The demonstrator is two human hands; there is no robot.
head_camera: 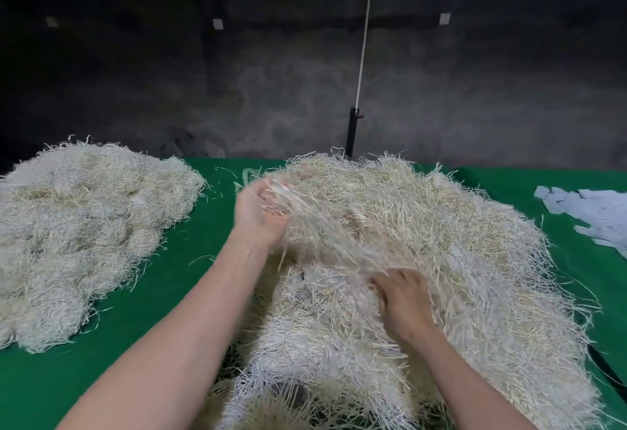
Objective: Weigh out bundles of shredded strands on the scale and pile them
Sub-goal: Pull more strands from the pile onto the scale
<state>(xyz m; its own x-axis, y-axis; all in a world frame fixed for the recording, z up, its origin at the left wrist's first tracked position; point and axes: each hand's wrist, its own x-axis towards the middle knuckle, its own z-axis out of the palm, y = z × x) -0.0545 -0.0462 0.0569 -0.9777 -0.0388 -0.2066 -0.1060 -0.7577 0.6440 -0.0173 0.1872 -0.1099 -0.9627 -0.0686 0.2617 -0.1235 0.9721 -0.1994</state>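
Fingers (264, 192) of the left hand (259, 217) were curled round a tuft of strands (298, 212), holding it at the ten o'clock edge of the big loose heap of shredded strands (441, 226), which covered the green table cover (135, 344) from the centre out toward four o'clock. The right hand (403, 304) lay on the heap at five o'clock, its fingers (385, 288) bent down with the tips buried, so I could not tell whether they gripped anything. At nine o'clock, well apart from the heap, sat a pile of rounded bundles (84, 226). White paper slips (590, 215) lay at three o'clock, and a black post (351, 134) with a white cord (364, 39) stood behind the table at twelve.
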